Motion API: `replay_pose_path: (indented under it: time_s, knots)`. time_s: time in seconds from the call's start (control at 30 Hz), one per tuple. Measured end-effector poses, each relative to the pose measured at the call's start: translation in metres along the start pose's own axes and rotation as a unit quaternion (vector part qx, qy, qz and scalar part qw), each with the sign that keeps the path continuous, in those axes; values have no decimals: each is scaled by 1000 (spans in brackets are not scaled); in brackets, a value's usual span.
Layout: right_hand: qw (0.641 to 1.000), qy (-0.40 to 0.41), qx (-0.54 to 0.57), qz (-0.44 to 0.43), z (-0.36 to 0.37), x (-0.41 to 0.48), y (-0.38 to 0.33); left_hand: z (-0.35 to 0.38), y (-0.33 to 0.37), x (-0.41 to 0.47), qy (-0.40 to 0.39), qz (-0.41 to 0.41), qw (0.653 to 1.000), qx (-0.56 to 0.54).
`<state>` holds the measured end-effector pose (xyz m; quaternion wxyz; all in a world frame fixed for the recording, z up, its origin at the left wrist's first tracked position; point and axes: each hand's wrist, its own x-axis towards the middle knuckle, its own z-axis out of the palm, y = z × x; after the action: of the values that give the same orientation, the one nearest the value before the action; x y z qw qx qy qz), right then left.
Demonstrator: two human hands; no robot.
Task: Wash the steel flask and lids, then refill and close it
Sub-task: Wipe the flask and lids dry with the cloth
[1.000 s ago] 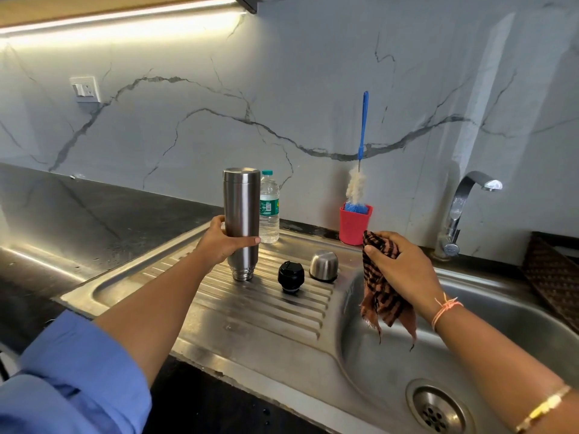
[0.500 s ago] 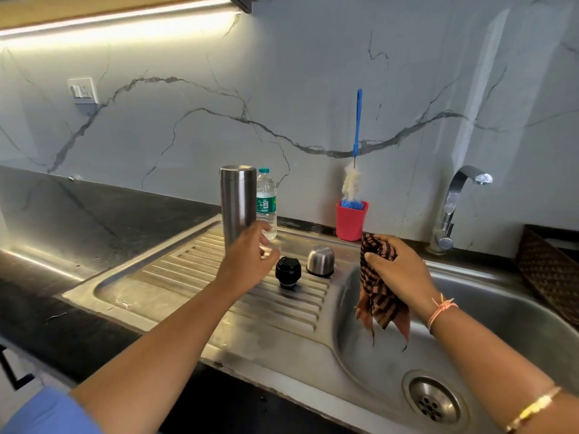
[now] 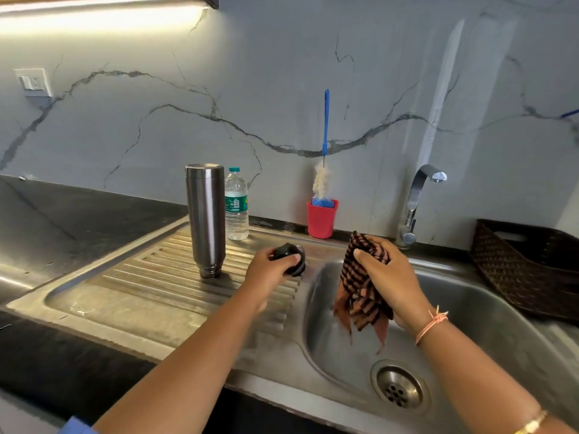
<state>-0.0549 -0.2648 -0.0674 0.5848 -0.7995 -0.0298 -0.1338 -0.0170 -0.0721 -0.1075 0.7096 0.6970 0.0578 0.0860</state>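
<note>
The steel flask (image 3: 206, 220) stands upside down on the ribbed drainboard (image 3: 163, 277), with nothing touching it. To its right my left hand (image 3: 271, 272) grips the black inner lid (image 3: 289, 258) at the drainboard's right end. The steel cap lid is hidden behind that hand and lid. My right hand (image 3: 387, 277) holds a brown-and-black striped cloth (image 3: 360, 296) bunched over the sink basin (image 3: 470, 324). A plastic water bottle (image 3: 236, 205) stands just behind the flask.
A red cup (image 3: 321, 219) with a blue-handled bottle brush (image 3: 324, 158) stands by the wall. The tap (image 3: 416, 202) is behind the basin, its drain (image 3: 399, 388) near the front. A dark woven basket (image 3: 526, 267) sits at the right.
My left hand let go of the upside-down flask, moved right along the drainboard and closed on the black lid. The right hand with the cloth has barely moved.
</note>
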Motion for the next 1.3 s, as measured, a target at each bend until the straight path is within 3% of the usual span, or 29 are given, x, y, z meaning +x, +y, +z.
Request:
replay_pose_path:
  time_s: [0.07, 0.13, 0.23, 0.3, 0.37, 0.43, 0.53, 0.67, 0.73, 0.8, 0.83, 0.9, 0.97, 1.03, 1.13, 1.17, 1.23, 1.3]
  knots:
    - [999, 8, 44, -4, 2, 0, -1, 18, 7, -9, -76, -73, 980, -170]
    - [997, 27, 61, -25, 3, 0, -1, 31, 9, -13, -98, -101, 958, -252]
    - [990, 62, -37, -118, 2, -7, 0, 48, 4, -14, -93, -112, 938, -316]
    - [946, 20, -253, -201, 4, -16, 4, 57, -1, -17, -115, -100, 941, -303]
    - [858, -58, -445, -250, 15, -26, 8, 62, -8, -18, -147, -65, 948, -276]
    - [820, -79, -515, -238, 27, -30, 15, 61, -11, -18, -157, -31, 958, -238]
    - [834, -62, -495, -236, 26, -10, 26, 56, -12, -21, -186, 12, 962, -200]
    - [933, -123, -292, -169, 0, 19, 13, 55, -10, -25, -245, 24, 944, -222]
    - [955, -155, -219, -129, -9, 18, 6, 56, -7, -25, -245, 29, 942, -229]
    - [949, -121, -256, -138, -7, 10, 7, 59, -5, -27, -227, 33, 946, -228]
    - [928, -88, -327, -156, 0, 3, 9, 61, -5, -27, -216, 31, 949, -226]
    - [848, -26, -499, -178, 15, -14, 16, 64, -6, -29, -203, 26, 954, -220]
    - [801, 8, -573, -175, 22, -22, 20, 64, -8, -29, -203, 25, 955, -214]
    - [816, 8, -551, -174, 16, -15, 17, 62, -6, -30, -215, 31, 951, -219]
    - [916, -74, -371, -135, -7, 1, 8, 63, -5, -32, -242, 48, 942, -226]
    - [930, -105, -331, -124, -14, 5, 6, 64, -4, -33, -249, 45, 941, -226]
    - [932, -123, -321, -112, -22, 5, 6, 66, -5, -34, -268, 30, 939, -216]
    - [909, -65, -397, -107, -22, 1, 13, 65, -5, -34, -286, 8, 941, -180]
